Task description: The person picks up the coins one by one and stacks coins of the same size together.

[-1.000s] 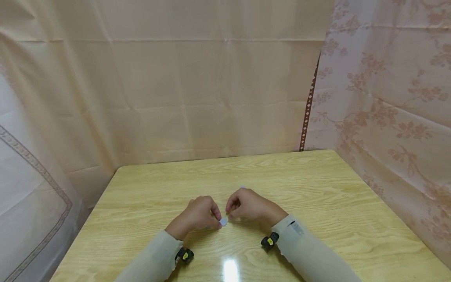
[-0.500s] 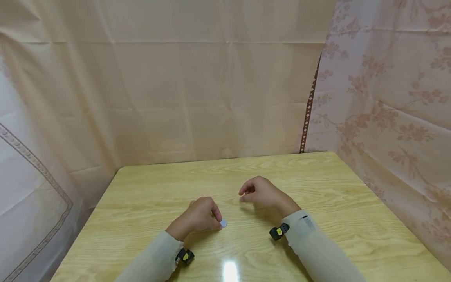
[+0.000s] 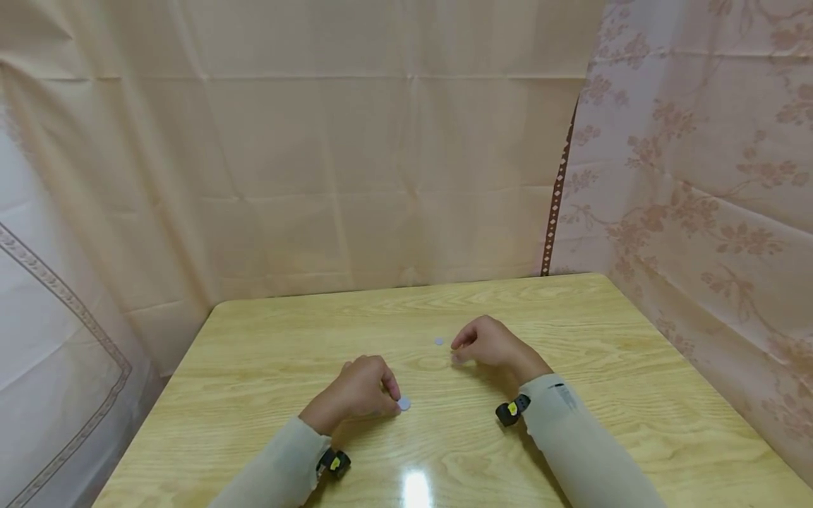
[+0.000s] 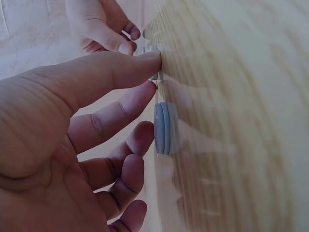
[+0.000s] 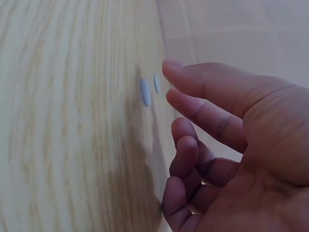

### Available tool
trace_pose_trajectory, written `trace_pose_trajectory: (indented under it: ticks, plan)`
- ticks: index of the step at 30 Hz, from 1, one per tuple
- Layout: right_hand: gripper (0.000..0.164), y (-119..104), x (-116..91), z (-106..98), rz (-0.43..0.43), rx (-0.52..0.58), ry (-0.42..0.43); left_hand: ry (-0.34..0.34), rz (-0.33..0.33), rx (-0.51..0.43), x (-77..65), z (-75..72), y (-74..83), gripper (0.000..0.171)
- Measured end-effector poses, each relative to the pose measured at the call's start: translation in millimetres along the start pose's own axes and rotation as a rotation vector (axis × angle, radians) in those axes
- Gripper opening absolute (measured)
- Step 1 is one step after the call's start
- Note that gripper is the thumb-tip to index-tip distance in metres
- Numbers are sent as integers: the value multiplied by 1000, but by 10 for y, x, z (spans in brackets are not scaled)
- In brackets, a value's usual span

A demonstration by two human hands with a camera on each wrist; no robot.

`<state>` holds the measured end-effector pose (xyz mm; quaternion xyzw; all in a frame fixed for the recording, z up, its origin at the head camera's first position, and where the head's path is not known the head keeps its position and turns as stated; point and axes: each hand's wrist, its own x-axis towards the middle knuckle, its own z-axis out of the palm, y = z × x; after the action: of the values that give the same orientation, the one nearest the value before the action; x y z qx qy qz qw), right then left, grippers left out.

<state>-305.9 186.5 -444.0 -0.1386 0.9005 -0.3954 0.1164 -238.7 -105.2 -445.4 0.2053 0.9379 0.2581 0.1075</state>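
My left hand (image 3: 363,386) is low over the table, its thumb and index finger pinching the edge of a small round pale disc (image 3: 404,403). In the left wrist view that disc (image 4: 154,72) shows at the fingertips. A thicker, seemingly stacked pair of grey-blue discs (image 4: 165,128) lies flat beside the middle finger, mostly hidden by the hand in the head view. Farther back on the table is another pale disc (image 3: 439,341). Just right of it hovers my right hand (image 3: 492,347), fingers loosely bent, with nothing between thumb and index finger in the right wrist view.
The wood-grain table (image 3: 273,339) has a beige curtain (image 3: 381,176) along its back edge. A floral curtain (image 3: 711,212) hangs on the right, and a whitish cloth (image 3: 51,367) on the left. A bright light reflection lies near the front.
My right hand has moved away from the left hand, to the right and farther back, uncovering the far disc. The left hand has stayed in place at its disc.
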Motion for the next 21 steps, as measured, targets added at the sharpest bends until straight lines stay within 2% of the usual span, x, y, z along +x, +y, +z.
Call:
trace_pose_trajectory:
  ticks: [11, 21]
  plan:
    - [13, 10, 1, 23, 75, -30, 16, 2, -3, 0, -1, -6, 7, 21]
    - [10, 1, -7, 45, 101, -42, 31, 4, -12, 1, 5, 1, -8, 22]
